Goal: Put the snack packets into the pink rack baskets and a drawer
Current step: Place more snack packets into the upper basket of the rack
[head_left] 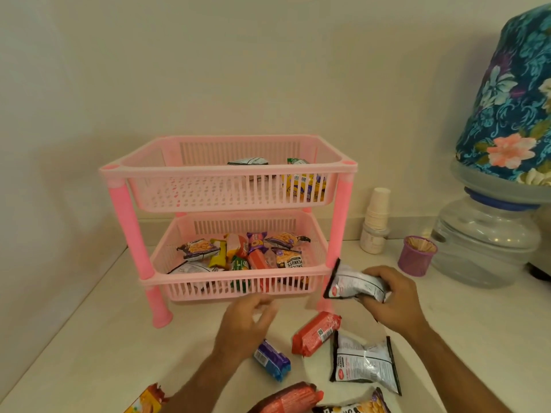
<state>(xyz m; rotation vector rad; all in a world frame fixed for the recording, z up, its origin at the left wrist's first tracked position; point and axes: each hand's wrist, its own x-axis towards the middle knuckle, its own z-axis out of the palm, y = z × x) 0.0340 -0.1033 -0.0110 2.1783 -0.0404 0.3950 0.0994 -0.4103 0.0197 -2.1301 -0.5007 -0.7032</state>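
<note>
Holding a crinkly black-and-silver snack packet in the right hand, fingers curled round it, at about 4 o'clock from the pink plastic two-basket rack. Hovering just in front of the bottom basket, the left hand, fingers loose and a bit blurry, gripping nothing.

Looks like the middle of the job: one packet picked up, not yet dropped in. Top basket with only a few packets at its 3 o'clock end, so lots of room there; bottom basket already piled with many. No drawer to be seen anywhere.

Next move, as a guess: lifting the held packet up and over a basket rim, then letting go. Needing care not to bump the pink leg right beside it.

Waiting on the pale counter at 6 o'clock from the rack: a red biscuit roll, a small blue-and-purple packet, another silver-and-black packet, plus a few more cut off at the bottom edge.

Words to read: "PEANUTS" upside down on a packet with a nut picture in the bottom basket. Small red logo on the held packet, too tiny to read. Other writing too blurry.
</note>
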